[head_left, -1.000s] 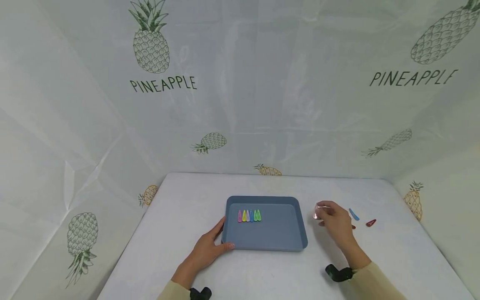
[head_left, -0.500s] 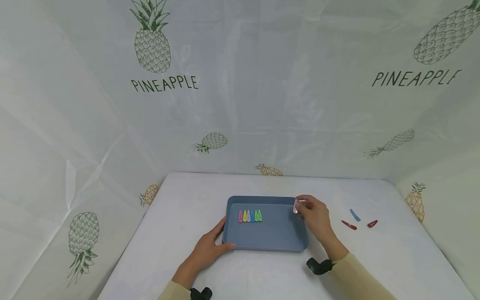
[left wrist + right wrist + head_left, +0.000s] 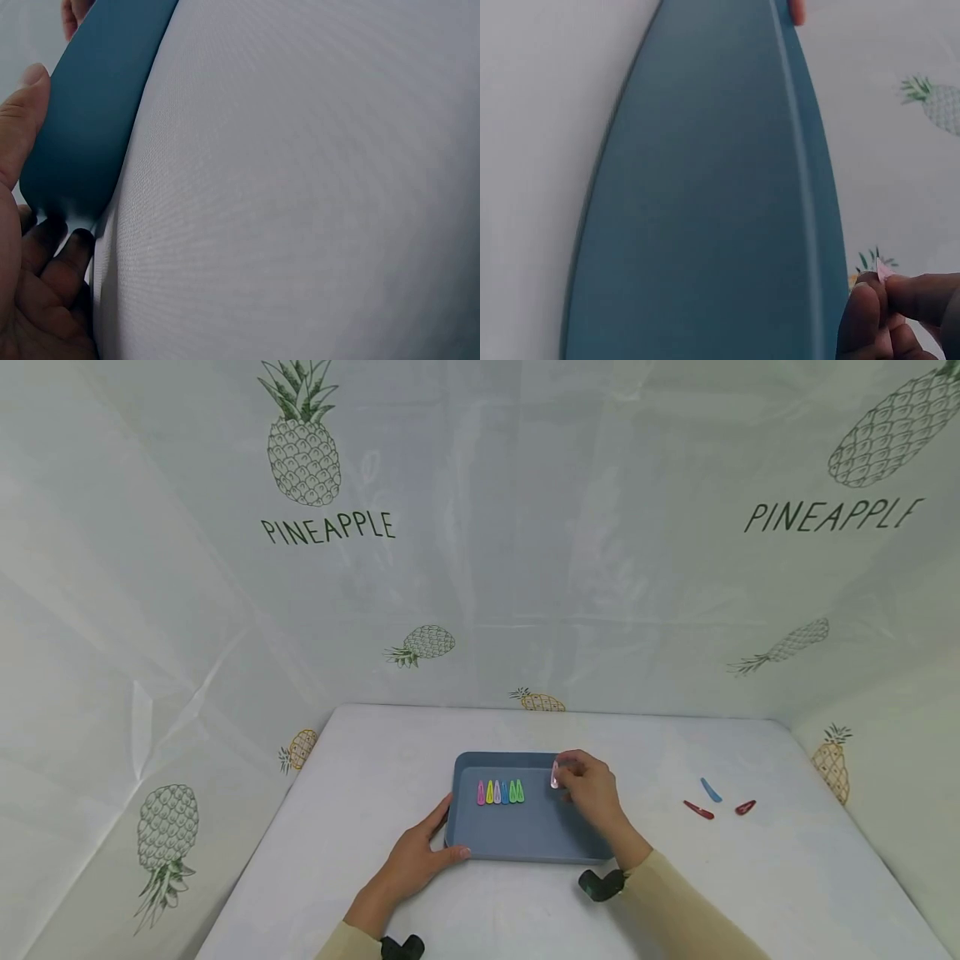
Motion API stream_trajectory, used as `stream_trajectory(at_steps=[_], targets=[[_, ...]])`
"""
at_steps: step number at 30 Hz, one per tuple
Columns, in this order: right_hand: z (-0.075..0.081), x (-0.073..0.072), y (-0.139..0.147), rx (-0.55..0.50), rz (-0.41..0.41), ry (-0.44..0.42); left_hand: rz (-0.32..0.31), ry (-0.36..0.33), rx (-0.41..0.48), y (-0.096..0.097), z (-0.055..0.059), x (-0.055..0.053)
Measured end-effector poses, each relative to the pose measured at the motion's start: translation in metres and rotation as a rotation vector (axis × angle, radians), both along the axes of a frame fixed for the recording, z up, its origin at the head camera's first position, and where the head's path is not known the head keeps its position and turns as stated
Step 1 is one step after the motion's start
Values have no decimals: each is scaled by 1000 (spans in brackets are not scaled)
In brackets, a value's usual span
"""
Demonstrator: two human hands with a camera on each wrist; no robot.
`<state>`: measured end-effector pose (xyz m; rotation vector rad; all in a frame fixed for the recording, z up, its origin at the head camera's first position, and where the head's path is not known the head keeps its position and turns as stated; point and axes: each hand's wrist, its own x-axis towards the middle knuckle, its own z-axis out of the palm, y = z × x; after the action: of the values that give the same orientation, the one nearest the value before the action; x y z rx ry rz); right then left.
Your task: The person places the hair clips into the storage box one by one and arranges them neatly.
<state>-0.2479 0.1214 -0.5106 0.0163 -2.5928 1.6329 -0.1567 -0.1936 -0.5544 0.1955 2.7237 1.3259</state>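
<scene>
Right hand (image 3: pixel 594 791) has moved leftward over the tray (image 3: pixel 517 837), pinching 1 pink clip (image 3: pixel 554 777); left hand (image 3: pixel 412 862) grips the tray.

Pale beige and plain, that was the left sleeve (image 3: pixel 348 944), and yes, the right sleeve (image 3: pixel 684 907) matched it, long and smooth-looking all the way down! At its end sat a black wrist unit (image 3: pixel 602 886), chunky, round-ended, bent like an elbow, and over on the left, its black twin (image 3: pixel 402 947)! Left hand (image 3: pixel 412 862) and right hand (image 3: pixel 591 788) were bare.
</scene>
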Motion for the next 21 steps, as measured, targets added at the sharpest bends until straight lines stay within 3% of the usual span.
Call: stream_trajectory(at_steps=[11, 21], targets=[[-20, -14, -25, 142, 55, 7, -4, -10, 10, -2, 0, 0], [-30, -16, -35, 306, 60, 49, 1, -18, 17, -2, -2, -3]])
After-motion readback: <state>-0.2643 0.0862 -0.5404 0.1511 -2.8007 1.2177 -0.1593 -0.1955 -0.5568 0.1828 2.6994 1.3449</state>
